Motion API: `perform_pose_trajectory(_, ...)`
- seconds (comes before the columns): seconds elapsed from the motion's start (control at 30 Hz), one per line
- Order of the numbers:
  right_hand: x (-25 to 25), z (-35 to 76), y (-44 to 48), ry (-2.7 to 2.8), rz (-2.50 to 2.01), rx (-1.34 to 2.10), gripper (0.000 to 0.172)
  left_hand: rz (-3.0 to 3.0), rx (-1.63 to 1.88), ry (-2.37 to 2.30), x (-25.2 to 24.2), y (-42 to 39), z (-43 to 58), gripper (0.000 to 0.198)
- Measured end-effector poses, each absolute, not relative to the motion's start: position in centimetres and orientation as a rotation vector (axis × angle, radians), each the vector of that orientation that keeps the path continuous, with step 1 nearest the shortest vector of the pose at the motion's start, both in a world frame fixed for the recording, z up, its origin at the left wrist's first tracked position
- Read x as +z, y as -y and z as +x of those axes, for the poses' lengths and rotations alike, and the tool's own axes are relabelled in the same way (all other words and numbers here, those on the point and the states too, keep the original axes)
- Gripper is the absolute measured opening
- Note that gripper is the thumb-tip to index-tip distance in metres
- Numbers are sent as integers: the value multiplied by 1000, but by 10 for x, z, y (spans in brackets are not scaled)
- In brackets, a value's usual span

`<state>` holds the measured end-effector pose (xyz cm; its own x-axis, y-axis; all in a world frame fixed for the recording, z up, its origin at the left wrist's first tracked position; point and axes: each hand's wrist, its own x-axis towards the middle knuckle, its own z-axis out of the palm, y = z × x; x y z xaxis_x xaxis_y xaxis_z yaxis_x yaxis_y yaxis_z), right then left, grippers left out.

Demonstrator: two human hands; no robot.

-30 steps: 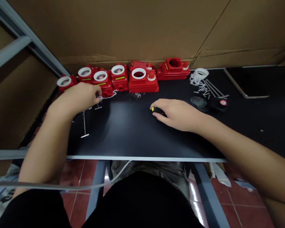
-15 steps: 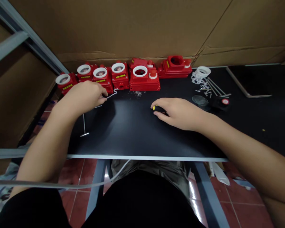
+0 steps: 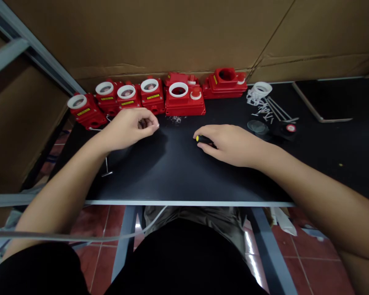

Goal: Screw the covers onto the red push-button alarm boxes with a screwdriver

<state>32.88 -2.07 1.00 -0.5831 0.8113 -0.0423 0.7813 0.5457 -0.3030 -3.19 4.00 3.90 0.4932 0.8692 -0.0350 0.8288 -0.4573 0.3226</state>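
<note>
My left hand point(image 3: 130, 128) is raised over the table in front of the red boxes. Its thumb and forefinger are pinched together, and I cannot make out what, if anything, is between them. My right hand point(image 3: 224, 143) rests on the tabletop, wrapped around a short black handle with a yellow end point(image 3: 203, 140), the rest hidden in the palm. Left of centre, red boxes with white rings point(image 3: 126, 92) stand close together. A white cord point(image 3: 96, 129) shows beside the leftmost red box point(image 3: 87, 114). Below my left wrist lies a metal T-shaped rod point(image 3: 107, 167), partly covered.
Open-topped red boxes point(image 3: 185, 107) stand at the back, with white crumbs point(image 3: 176, 119) in front. To the right are white rings point(image 3: 261, 89), metal rods point(image 3: 278, 110), small screws, clear discs point(image 3: 258, 127), a black block point(image 3: 284, 133) and a dark tablet point(image 3: 322, 100).
My left hand has moved right and turned, its fingertips now pinched in front of the boxes. The white cord at its fingers no longer shows there. My right hand keeps its grip.
</note>
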Motion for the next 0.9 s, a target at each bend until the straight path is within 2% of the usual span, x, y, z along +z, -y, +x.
perform_pose_trajectory(0.13, 11, 329, 21, 2664, -1378, 437, 37, 2128, 567, -1146, 25, -36, -19, 39)
perform_pose_trajectory(0.3, 11, 329, 21, 2660, -1380, 445, 35, 1875, 627, -1051, 25, -34, -21, 47)
perform_pose_trajectory(0.43, 10, 328, 21, 2653, -1381, 442, 37, 2401, 476, -1178, 48, -34, -33, 44)
perform_pose_trajectory(0.5, 10, 329, 20, 2655, -1379, 442, 37, 2542, 274, -1344, 61, -34, -40, 45)
perform_pose_trajectory(0.6, 9, 330, 20, 2660, -1372, 436, 37, 2480, -143, -1698, 73, -34, -53, 36)
perform_pose_trajectory(0.67, 10, 330, 20, 2663, -1362, 423, 36, 2390, -318, -1789, 73, -36, -60, 42)
perform_pose_trajectory(0.73, 13, 326, 21, 2669, -1351, 401, 35, 2346, -398, -1805, 70, -38, -65, 52)
perform_pose_trajectory(0.9, 24, 285, 19, 2754, -1290, 328, 40, 2325, -359, -1722, 59, -43, -63, 57)
